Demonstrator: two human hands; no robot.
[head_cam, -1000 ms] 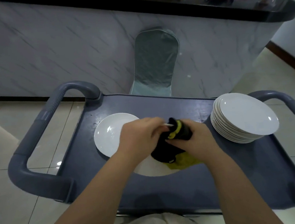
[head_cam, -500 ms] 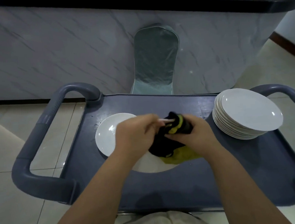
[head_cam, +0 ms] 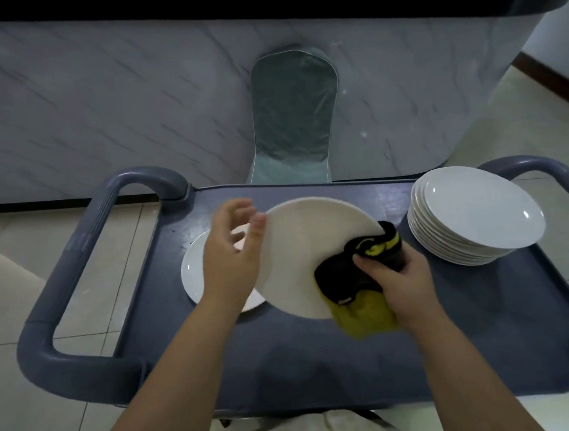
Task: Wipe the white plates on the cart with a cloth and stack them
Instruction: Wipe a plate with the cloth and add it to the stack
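A white plate (head_cam: 308, 244) is raised on a tilt over the blue-grey cart (head_cam: 323, 359), its underside toward me. My left hand (head_cam: 233, 254) touches the plate's left rim with thumb and relaxed fingers. My right hand (head_cam: 393, 278) grips a black and yellow cloth (head_cam: 360, 277) and pinches the plate's right edge through it. Another white plate (head_cam: 192, 275) lies flat on the cart at left, partly hidden behind my left hand. A stack of several white plates (head_cam: 475, 215) stands at the cart's right end.
The cart has thick curved handles at its left (head_cam: 74, 268) and right (head_cam: 554, 174) ends. Beyond the cart stands a chair with a shiny grey cover (head_cam: 296, 111) against a marble-faced counter (head_cam: 93, 94). Pale tiled floor (head_cam: 9, 308) surrounds the cart.
The plate has been lifted and turned up, underside toward me. My left hand let go of its grip and now touches the left rim. My right hand with the cloth shifted right.
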